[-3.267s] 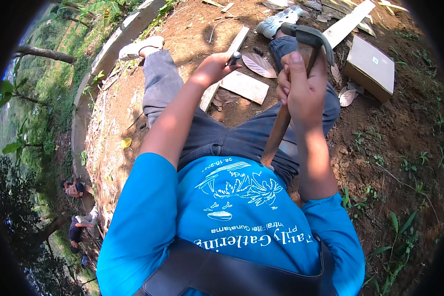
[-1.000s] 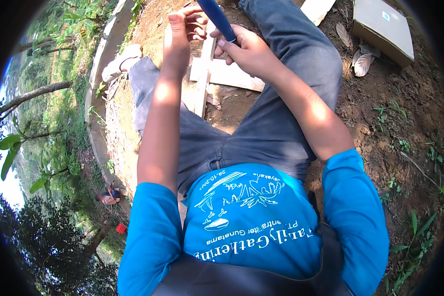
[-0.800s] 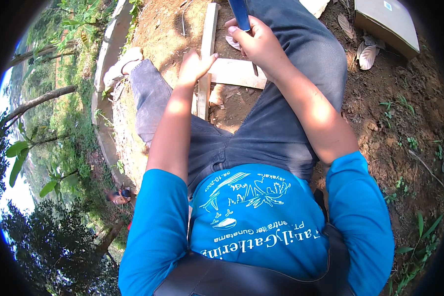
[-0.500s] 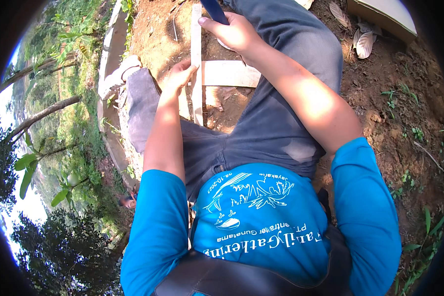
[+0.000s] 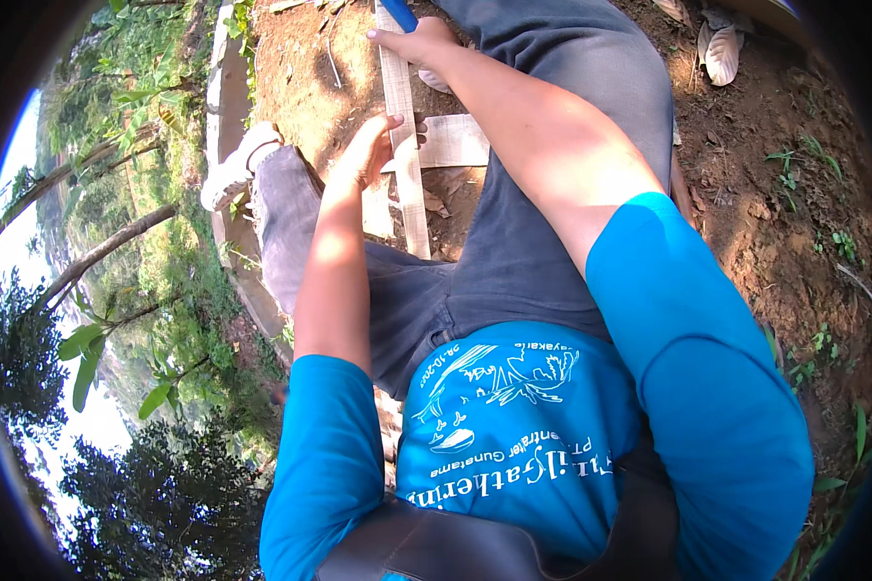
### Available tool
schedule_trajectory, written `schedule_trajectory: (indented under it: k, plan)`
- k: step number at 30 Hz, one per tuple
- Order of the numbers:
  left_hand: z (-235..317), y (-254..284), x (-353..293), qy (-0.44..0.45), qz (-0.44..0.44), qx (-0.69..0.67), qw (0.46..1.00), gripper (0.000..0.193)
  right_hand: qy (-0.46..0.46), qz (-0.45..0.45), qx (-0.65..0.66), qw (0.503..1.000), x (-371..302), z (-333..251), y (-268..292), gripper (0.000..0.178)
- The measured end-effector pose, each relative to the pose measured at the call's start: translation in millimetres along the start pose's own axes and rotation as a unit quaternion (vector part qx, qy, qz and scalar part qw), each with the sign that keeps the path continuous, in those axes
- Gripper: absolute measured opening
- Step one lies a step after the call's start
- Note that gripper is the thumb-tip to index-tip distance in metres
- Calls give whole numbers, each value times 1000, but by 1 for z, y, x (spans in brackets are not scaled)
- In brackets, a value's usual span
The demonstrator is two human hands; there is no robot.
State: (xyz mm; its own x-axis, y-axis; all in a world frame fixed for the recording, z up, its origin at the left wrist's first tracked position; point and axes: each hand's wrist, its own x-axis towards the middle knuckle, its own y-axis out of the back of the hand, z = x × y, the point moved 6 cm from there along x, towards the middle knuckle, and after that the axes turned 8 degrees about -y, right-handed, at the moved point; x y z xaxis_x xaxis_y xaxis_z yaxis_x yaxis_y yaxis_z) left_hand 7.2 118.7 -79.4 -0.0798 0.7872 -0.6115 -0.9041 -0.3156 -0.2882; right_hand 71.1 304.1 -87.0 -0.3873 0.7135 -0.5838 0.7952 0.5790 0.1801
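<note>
Trousered legs (image 5: 591, 92): spread apart.
Wooden strip (image 5: 410, 189): lengthwise between them.
Pale board (image 5: 455, 141): crosswise, just right of the strip; contact unclear.
Left hand (image 5: 368, 150): curled around the strip, fingertips past its right edge.
Right hand (image 5: 428, 45): gripping a blue handle (image 5: 397, 12), partly out of view.

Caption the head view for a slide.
Left hand around a pale wooden strip, right hand gripping a blue object cut off by the picture's top edge.
</note>
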Motion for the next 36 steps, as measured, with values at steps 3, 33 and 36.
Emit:
schedule_trajectory:
  k: [3, 33, 36]
  plan:
    - [35, -26, 28, -46, -16, -11, 999, 48, 22, 15, 19, 999, 8, 3, -10, 55]
    - [54, -39, 15, -194, 171, 205, 944, 31, 129, 142, -157, 969, -53, -30, 7, 62]
    - [48, -37, 17, -164, 162, 219, 948, 28, 87, 116, -191, 971, -59, -35, 4, 63]
